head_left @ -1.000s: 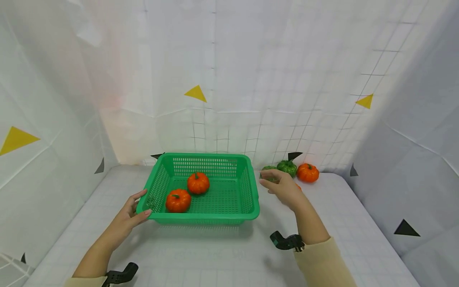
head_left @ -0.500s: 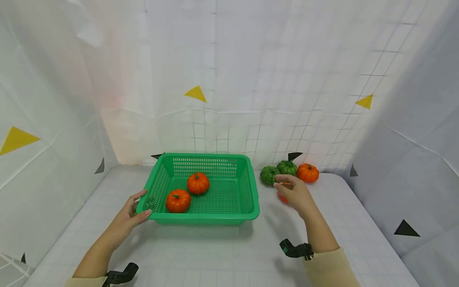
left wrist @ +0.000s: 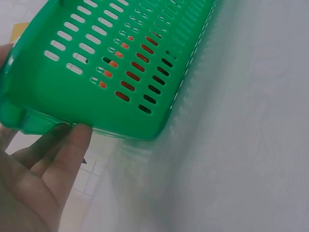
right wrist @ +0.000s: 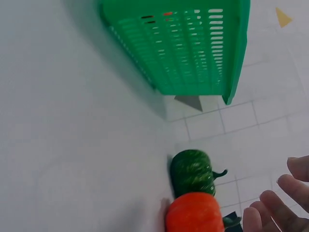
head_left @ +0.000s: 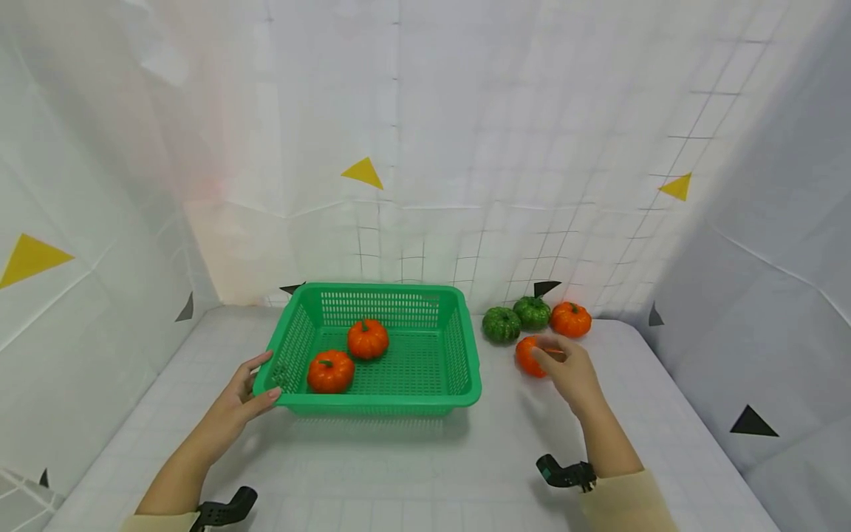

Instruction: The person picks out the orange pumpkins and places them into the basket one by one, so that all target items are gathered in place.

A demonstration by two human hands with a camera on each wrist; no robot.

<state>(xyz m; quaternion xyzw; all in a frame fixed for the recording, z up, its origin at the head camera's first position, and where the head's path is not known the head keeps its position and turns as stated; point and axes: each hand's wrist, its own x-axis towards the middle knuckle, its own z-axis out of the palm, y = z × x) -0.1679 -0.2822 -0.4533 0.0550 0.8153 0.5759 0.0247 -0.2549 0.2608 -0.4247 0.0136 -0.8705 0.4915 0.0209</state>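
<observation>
My left hand grips the front left corner of a green plastic basket, thumb and fingers at its rim; the left wrist view shows the fingertips against the basket's wall. Inside the basket lie two small orange pumpkins, one nearer and one behind it. To the right, my right hand hovers at another orange pumpkin, partly covering it in the head view. In the right wrist view its loosely bent fingers are apart from that pumpkin and hold nothing.
Behind the right hand's pumpkin, two green pumpkins and an orange pumpkin sit in a row near the back wall. White sheeting with yellow and black triangles encloses the white table at back and sides.
My right hand has moved right and toward me, from beside the near green pumpkin to the front orange pumpkin, uncovering the green one. The left hand and basket have stayed put.
</observation>
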